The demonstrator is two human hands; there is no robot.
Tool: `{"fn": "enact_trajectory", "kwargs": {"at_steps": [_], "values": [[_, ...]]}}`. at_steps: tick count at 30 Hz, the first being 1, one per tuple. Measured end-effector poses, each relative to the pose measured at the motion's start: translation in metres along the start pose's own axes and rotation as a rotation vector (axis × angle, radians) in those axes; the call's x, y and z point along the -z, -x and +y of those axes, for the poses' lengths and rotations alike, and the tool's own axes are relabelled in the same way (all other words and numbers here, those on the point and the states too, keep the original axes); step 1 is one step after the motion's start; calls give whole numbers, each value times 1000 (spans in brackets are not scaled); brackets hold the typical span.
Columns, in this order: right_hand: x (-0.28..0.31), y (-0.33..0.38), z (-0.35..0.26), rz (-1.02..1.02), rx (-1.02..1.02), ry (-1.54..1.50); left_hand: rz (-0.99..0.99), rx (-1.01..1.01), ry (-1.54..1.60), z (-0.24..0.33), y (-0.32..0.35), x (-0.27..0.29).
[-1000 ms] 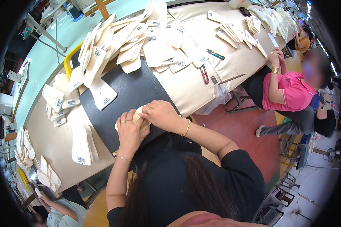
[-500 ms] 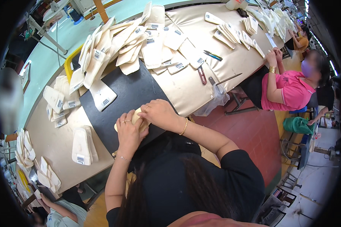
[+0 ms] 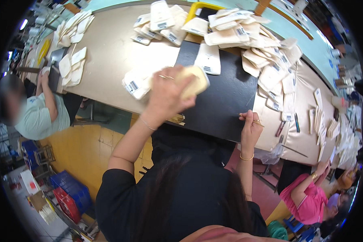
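My left hand (image 3: 168,92) grips a cream pad (image 3: 201,82), raised over the left part of a black mat (image 3: 232,99); both are slightly blurred. Right beside that hand, a small stack of labelled cream pads (image 3: 134,86) lies on the tan tabletop. My right hand (image 3: 251,124) rests by the mat's right front edge, fingers curled closed. Whether anything small is inside them cannot be made out. Another pad (image 3: 209,60) lies on the mat's far edge, label toward me. Behind it rises a large heap of similar pads (image 3: 230,34).
A yellow-rimmed tray (image 3: 195,8) stands at the back. Right of the mat lie red-handled snips (image 3: 280,128), a blue pen (image 3: 297,122) and a long pointed tool (image 3: 296,152). A plastic bag (image 3: 270,156) hangs from the edge. Co-workers sit on both sides.
My view has turned leftward. Both hands were together on one pad over the mat; now my left hand carries the pad left toward the small stack, and my right hand has come away.
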State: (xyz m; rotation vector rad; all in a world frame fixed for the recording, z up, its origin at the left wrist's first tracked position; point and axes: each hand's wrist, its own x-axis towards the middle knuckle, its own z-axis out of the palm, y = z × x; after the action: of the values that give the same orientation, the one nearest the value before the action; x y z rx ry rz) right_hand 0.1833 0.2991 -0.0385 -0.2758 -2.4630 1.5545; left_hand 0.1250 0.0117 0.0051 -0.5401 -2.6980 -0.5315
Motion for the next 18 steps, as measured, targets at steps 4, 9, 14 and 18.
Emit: {"fn": "enact_trajectory", "kwargs": {"at_steps": [4, 9, 14, 18], "values": [[-9, 2, 3, -94, -52, 52, -57, 239, -289, -47, -7, 37], [-25, 4, 5, -104, 2, -294, 34, -20, -14, -16, 3, 17], [-37, 0, 13, -87, 88, -64, -351, -245, 99, 51, 4, -38], [-43, 6, 20, -79, 360, 261, -174, -154, 55, 18, -6, -27]]}}
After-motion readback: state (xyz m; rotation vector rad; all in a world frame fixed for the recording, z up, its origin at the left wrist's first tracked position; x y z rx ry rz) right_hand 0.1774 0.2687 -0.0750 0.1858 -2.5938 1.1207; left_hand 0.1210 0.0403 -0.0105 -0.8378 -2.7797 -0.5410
